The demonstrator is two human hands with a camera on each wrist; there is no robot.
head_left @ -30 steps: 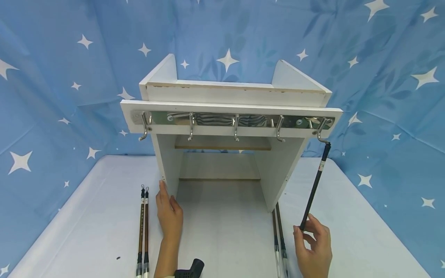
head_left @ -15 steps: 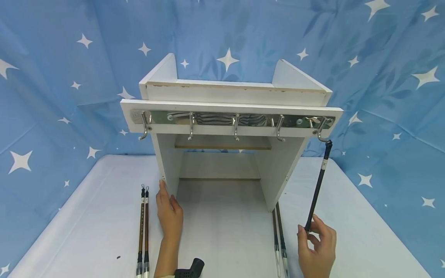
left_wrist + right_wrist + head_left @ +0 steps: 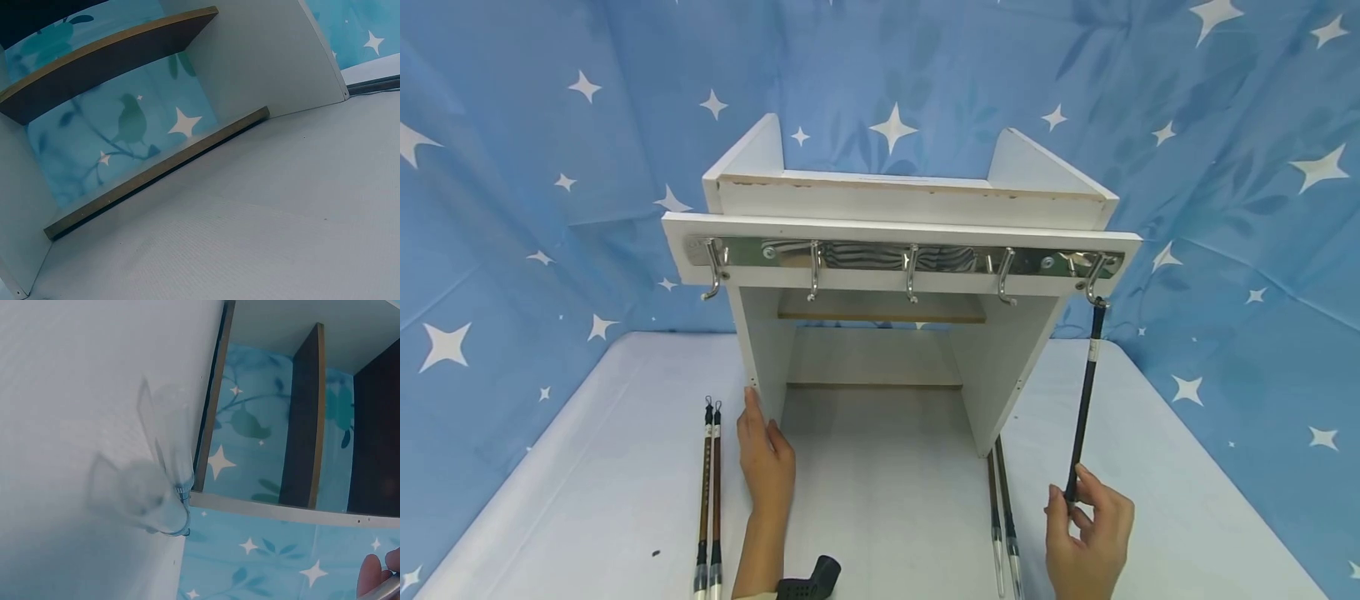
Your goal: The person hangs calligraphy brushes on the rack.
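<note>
Two hands (image 3: 1088,535), five brushes (image 3: 1086,400), five hooks (image 3: 912,273), one white shelf (image 3: 898,201).

Right hand (image 3: 1090,531) pinching black rod (image 3: 1084,400), its top at rightmost hook (image 3: 1094,279), left hand (image 3: 766,462) against white shelf (image 3: 910,202)

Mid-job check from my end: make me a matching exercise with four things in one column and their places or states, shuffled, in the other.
Column one
1. Left hand
2. Right hand
3. Two brown brushes
4. Metal hook strip

Column two
A. Lying on the table
B. Mounted along the front board
C. At the lower front of the left side panel
D. Holding the black rod

Pairs: 1-C, 2-D, 3-A, 4-B
</note>
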